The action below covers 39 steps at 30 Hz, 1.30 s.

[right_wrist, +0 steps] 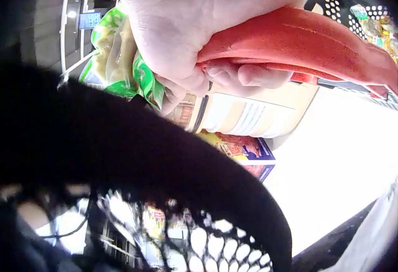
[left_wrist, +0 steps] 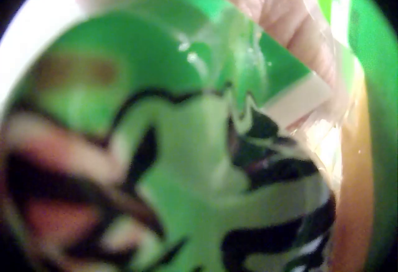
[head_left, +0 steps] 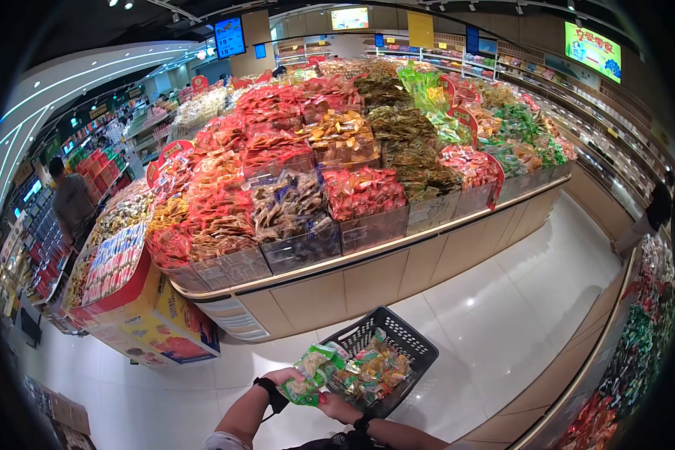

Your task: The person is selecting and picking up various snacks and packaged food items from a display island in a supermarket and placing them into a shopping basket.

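Note:
In the head view my left hand [head_left: 283,376] holds green-and-clear snack bags [head_left: 316,361] at the near left side of a black basket. The left wrist view is filled by a green bag [left_wrist: 186,191] with a black-lined cartoon print, the hand's palm behind it. My right hand [right_wrist: 205,17], its fingers curled, grips a red handle [right_wrist: 286,39] that runs toward the black perforated basket [head_left: 420,346]. A bag with green edges [right_wrist: 115,54] shows just past the right hand's fingers. Small wrapped snacks [head_left: 379,367] lie heaped inside the basket.
A long island display [head_left: 300,300] of clear bins piled with wrapped snacks stands ahead. A yellow-and-red carton stand [head_left: 165,322] adjoins its left end. Another snack shelf [head_left: 622,375] runs along the right. One person [head_left: 71,199] stands at far left, another [head_left: 652,214] at far right.

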Tool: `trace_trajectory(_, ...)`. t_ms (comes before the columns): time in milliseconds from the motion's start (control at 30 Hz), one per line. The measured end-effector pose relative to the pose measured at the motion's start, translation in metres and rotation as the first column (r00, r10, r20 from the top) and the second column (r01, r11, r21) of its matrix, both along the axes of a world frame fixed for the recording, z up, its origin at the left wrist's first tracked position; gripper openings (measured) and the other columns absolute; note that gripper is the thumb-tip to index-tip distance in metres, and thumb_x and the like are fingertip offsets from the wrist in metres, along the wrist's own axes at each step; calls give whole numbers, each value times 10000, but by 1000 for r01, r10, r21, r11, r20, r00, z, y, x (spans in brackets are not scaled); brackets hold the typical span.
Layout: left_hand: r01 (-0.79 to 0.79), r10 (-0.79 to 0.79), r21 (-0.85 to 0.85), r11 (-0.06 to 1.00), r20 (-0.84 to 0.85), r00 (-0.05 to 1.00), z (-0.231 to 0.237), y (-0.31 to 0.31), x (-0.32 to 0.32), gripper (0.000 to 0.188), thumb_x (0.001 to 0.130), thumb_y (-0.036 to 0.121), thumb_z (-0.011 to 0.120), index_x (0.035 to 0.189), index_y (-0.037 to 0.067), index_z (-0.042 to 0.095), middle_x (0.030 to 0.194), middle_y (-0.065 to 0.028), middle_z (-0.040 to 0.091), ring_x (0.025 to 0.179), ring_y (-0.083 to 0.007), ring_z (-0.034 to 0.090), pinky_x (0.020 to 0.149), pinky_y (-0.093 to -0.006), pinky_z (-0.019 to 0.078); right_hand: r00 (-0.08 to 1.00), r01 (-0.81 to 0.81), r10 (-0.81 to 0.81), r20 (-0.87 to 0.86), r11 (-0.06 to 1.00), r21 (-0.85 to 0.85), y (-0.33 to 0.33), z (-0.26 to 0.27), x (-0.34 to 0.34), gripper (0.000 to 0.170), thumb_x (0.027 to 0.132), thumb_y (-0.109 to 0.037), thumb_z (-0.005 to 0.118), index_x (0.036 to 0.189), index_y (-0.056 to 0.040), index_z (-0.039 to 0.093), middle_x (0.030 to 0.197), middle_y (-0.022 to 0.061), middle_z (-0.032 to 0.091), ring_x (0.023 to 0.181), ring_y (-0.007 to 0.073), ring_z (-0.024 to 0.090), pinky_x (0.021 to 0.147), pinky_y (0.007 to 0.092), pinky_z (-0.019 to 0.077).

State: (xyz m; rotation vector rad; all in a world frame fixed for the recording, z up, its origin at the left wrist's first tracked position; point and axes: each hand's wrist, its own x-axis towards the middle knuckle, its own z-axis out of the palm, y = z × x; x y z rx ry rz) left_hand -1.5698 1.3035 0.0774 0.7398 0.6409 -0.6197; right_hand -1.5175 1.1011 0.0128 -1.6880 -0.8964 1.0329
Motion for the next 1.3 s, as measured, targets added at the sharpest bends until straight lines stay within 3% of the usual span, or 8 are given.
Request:
trace_trajectory(300,88,-79,-95,992,101,992,-15,-12,85,449,707,176,598,1116,18,501,1037,-104,591,904,-208,585,848,-328,448,986,164,-161,29,976,-143,-21,24,77,332,785,-372,542,813,-42,563,525,33,522,431,149,515,414,292,395)
trace_trajectory(533,279,-261,-155,948,128,957,-6,-22,172,474,712,212,595,1135,25,489,1057,-112,582,917,-218,584,850,-336,445,966,188,-245,-83,884,-428,-34,49,147,406,740,-392,577,933,-37,540,647,110,583,506,218,571,495,330,459)
trace_trajectory(600,360,-343,-204,910,116,932,-9,-22,202,486,726,220,598,1161,43,476,1066,-82,580,922,-195,575,854,-319,432,870,408,-294,397,881,-240,-40,23,156,374,758,-346,552,1014,-78,508,791,169,604,723,341,592,625,413,464)
trace_trajectory(633,399,-383,-212,892,114,917,-16,-21,218,486,726,220,598,1161,43,476,1066,-82,580,922,-195,575,854,-319,432,829,502,-326,455,792,-347,-33,47,160,378,742,-321,563,1027,-91,470,776,171,596,686,367,578,597,449,459)
trace_trajectory(767,471,-460,-273,839,106,881,-21,-26,275,453,731,199,590,1143,39,490,1053,-79,584,921,-188,575,857,-307,428,690,631,-448,568,757,-169,-25,66,191,322,722,-325,563,843,-30,522,663,160,600,655,353,589,583,439,462)
trace_trajectory(900,549,-540,-193,813,102,835,-19,-34,329,426,744,183,575,1132,25,498,1049,-84,586,919,-183,576,850,-301,432,700,649,-333,632,667,-367,-29,64,233,272,695,-303,559,752,-38,577,679,155,601,654,324,597,583,429,465)
trace_trajectory(1000,564,-566,-249,788,69,821,-17,-50,365,451,741,179,564,1156,29,471,1069,-98,576,943,-200,571,854,-304,433,740,615,-300,602,666,-423,-43,67,268,263,682,-284,554,752,-32,579,684,152,601,666,323,596,592,432,463)
trace_trajectory(1300,526,-508,-211,824,137,850,-32,-108,488,405,748,192,591,1113,36,511,1017,-88,600,885,-184,592,814,-304,457,582,745,-431,689,622,-239,-94,40,372,250,753,-334,513,828,-98,546,633,120,593,591,322,586,521,425,461)
